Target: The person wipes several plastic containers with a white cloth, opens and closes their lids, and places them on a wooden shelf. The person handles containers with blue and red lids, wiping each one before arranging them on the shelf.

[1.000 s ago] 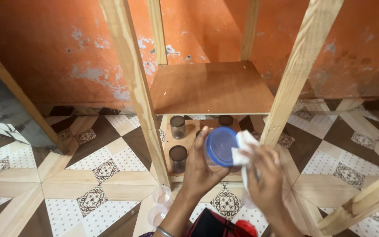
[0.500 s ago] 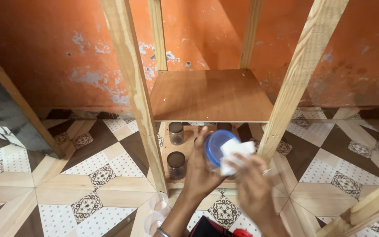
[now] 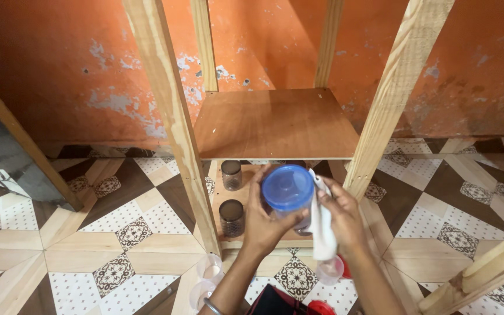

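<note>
I am looking down through a bare wooden shelf frame (image 3: 167, 116), and going left to right I am starting with the 2 dark-lidded jars (image 3: 231, 217) standing on the lowest board, 1 behind the other (a third may be hiding under the middle board, I cannot tell). Just below them, on the patterned floor tiles (image 3: 59, 233), 2 clear round containers (image 3: 210, 269) are lying close together beside the front-left post.

My left hand (image 3: 263, 219) is wrapping around the side of the clear jar with the blue lid (image 3: 287, 187), fingers clenched on its body and holding it up in front of the lowest shelf, lid turned toward me. A second ago the white cloth (image 3: 322, 224) was pressing onto the lid and covering part of it; now it is hanging down along the jar's right side, so the whole blue lid is showing. I am judging from this that the top has had its wipe and the rubbing is moving to the wall of the jar.

My right hand (image 3: 339, 213) is pinching that 1 cloth against the jar's right flank, fingers closed on the fabric. Under it, 1 more clear container (image 3: 329, 269) is sitting on the tiles, with something red just behind it. The middle board (image 3: 275, 122) is carrying nothing that I can see.
</note>
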